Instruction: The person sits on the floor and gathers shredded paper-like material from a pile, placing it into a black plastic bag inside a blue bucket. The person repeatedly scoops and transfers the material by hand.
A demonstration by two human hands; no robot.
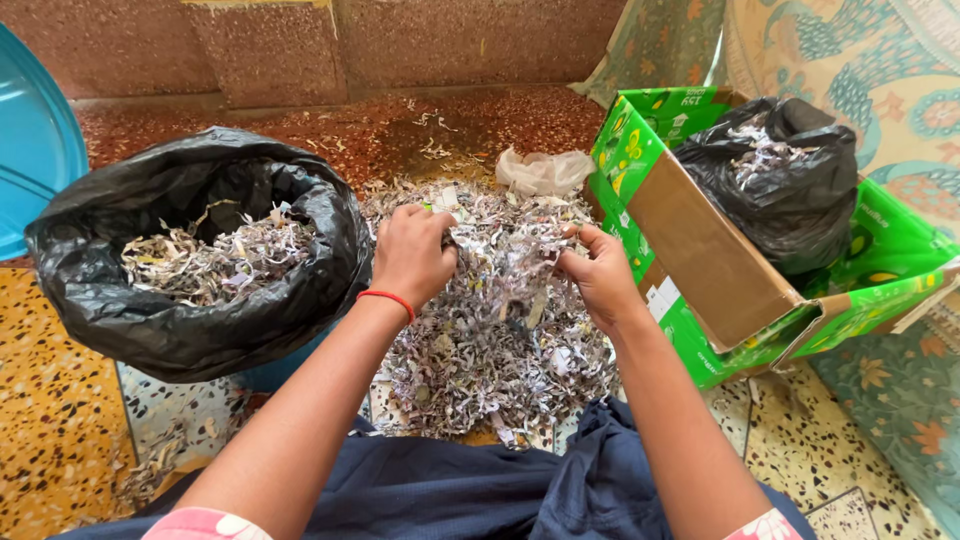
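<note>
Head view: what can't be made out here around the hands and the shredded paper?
- Left hand: fingers curl into the shredded paper pile; what they pinch is hidden.
- Right hand: fingertips buried in shreds.
- Black bag in the green box: contents mostly hidden by its folds.
- Blue container: cut off by the left edge.

A large black plastic bag (200, 300) sits open at the left, partly filled with pale shreds. Behind it curves the edge of a blue plastic tub (35, 140). At the right a green cardboard box (700, 250) lies tilted with its flaps open, and a smaller black bag (790, 190) rests inside it. A crumpled clear plastic bag (543, 170) lies just beside the box. Patterned fabric (880, 70) hangs behind, over a speckled terrazzo floor (60, 420).
</note>
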